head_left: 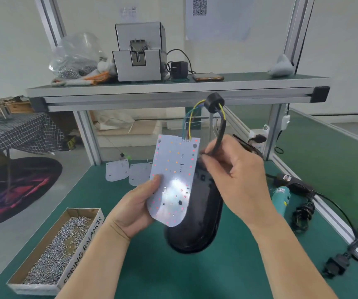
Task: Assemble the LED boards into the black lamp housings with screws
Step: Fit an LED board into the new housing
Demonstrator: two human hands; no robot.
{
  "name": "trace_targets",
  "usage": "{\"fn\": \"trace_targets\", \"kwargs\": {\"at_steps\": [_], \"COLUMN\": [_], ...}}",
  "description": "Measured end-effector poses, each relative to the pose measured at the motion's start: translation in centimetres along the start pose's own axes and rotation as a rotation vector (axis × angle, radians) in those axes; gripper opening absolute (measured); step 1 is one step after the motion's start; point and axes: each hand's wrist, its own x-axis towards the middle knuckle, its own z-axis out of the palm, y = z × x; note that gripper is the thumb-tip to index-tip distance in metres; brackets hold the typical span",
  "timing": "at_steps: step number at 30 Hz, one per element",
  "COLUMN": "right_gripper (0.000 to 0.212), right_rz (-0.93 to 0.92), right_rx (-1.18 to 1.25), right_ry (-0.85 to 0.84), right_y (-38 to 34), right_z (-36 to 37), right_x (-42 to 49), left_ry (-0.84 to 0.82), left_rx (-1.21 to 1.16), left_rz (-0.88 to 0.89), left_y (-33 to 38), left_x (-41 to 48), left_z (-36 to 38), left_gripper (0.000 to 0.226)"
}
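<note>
My left hand (133, 209) grips the lower left edge of a white LED board (174, 178), holding it tilted up above the bench. Coloured wires (192, 117) run from the board's top edge through a black ring (215, 102) into a black cable (220, 134). My right hand (236, 180) pinches that cable just over the top of the black lamp housing (197, 223). The housing lies on the green mat, partly hidden behind the board and my right hand. A cardboard box of screws (59, 247) stands at the front left.
Two white board-shaped sheets (128, 172) lie at the back of the mat. A teal electric screwdriver (281, 198) with black cables (333, 214) lies at the right. An upper shelf (173, 91) carries a screw feeder machine (140, 52), a plastic bag and a phone.
</note>
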Motion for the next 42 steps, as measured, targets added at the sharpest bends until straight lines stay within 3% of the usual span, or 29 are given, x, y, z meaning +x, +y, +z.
{"fn": "trace_targets", "kwargs": {"at_steps": [3,6,9,12,20,24,26,29,31,33,35,36,39,42], "right_gripper": [0.019,0.030,0.021,0.019,0.009,0.016,0.012,0.010,0.029,0.049,0.061,0.056,0.027,0.031], "right_rz": [0.078,0.123,0.180,0.215,0.220,0.238,0.164,0.119,0.296,0.460,0.505,0.482,0.334,0.257], "right_rx": [0.012,0.049,0.217,0.318,0.358,0.107,-0.176,-0.496,-0.283,0.224,0.654,0.676,0.173,-0.035], "right_ry": [-0.004,0.103,0.223,0.309,0.208,0.071,0.026,-0.194,-0.313,-0.306,-0.247,-0.230,-0.212,-0.271], "right_y": [0.3,0.4,0.1,-0.7,-1.4,0.2,1.0,1.9,2.4,2.4,2.1,1.8,0.5,-0.5], "right_z": [0.3,1.0,1.9,2.8,3.2,1.9,1.8,1.5,-0.2,-3.2,-5.6,-6.1,-5.4,-3.9], "right_x": [-0.6,-1.7,-2.4,-2.6,-2.7,-2.1,-1.8,-1.6,-1.1,-0.5,0.1,0.5,1.4,1.2], "left_ry": [-0.032,-0.089,-0.112,-0.030,0.087,0.091,0.093,0.160,0.211,0.234,0.242,0.237,0.234,0.209], "left_rx": [0.008,0.029,0.088,0.083,0.066,0.061,0.044,0.011,-0.029,-0.077,-0.104,-0.107,-0.110,-0.136], "left_rz": [-0.044,-0.084,-0.081,-0.061,0.083,0.163,0.180,0.159,0.142,0.122,0.098,0.087,0.065,0.069], "left_y": [-0.6,-1.5,-2.4,-3.2,-2.1,-1.2,-1.2,-1.7,-2.1,-2.3,-2.4,-2.4,-2.6,-2.3], "left_x": [0.0,-0.1,-0.1,0.2,0.5,0.3,0.3,0.3,0.1,-0.2,-0.5,-0.6,-0.6,-0.8], "left_z": [1.0,1.7,2.8,3.7,2.9,2.1,2.1,1.8,1.0,0.0,-0.7,-0.9,-0.8,-0.8], "left_gripper": [0.058,0.058,0.056,0.052,0.054,0.061,0.058,0.053,0.044,0.037,0.037,0.038,0.038,0.037]}}
